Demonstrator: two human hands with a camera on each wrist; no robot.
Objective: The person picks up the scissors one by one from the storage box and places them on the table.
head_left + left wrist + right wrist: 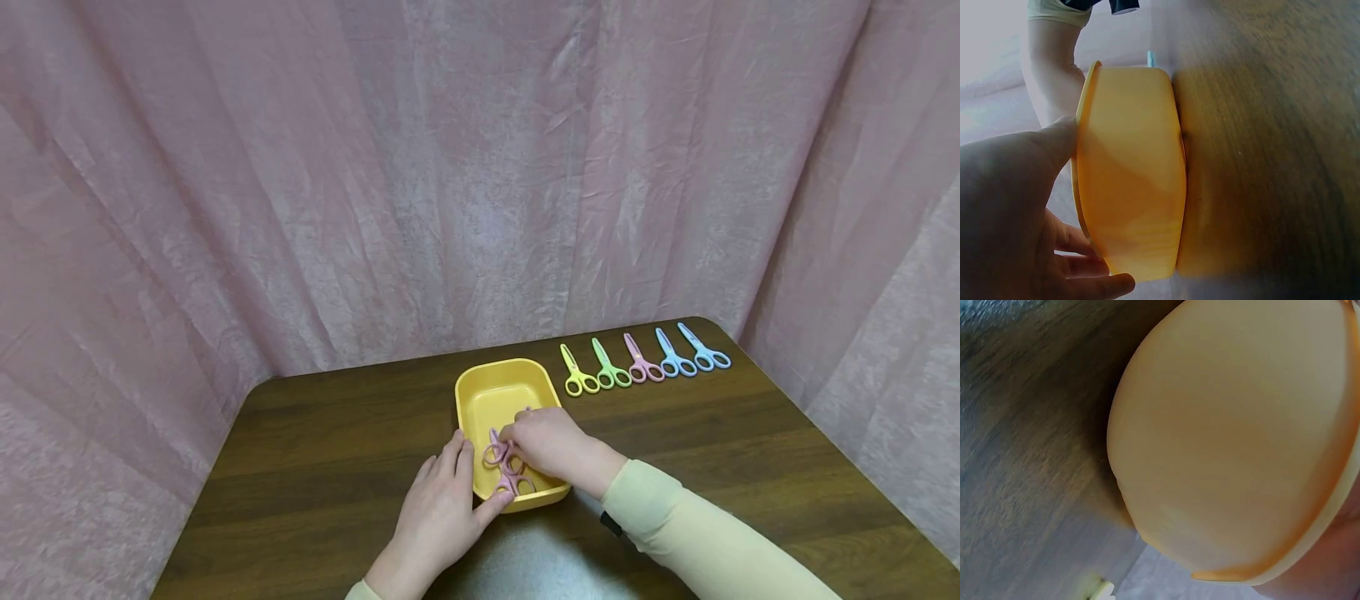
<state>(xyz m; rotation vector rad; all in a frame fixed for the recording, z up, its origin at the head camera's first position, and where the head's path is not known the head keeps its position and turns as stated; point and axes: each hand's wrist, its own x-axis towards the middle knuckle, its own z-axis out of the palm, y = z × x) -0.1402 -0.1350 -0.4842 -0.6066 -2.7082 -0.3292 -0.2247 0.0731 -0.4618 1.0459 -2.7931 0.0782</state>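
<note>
A yellow plastic bin stands on the table, with pink scissors lying in its near part. My left hand holds the bin at its near left corner, thumb over the near rim and fingers along the left side. In the left wrist view, the fingers of that hand reach round the bin's outer wall. My right hand reaches in over the right rim, fingers curled at the pink scissors. A pink tip shows past its knuckles; its fingertips are hidden.
Right of the bin, a row of scissors lies along the far edge of the brown table: yellow, green, pink and two blue pairs. A pink curtain hangs behind the table.
</note>
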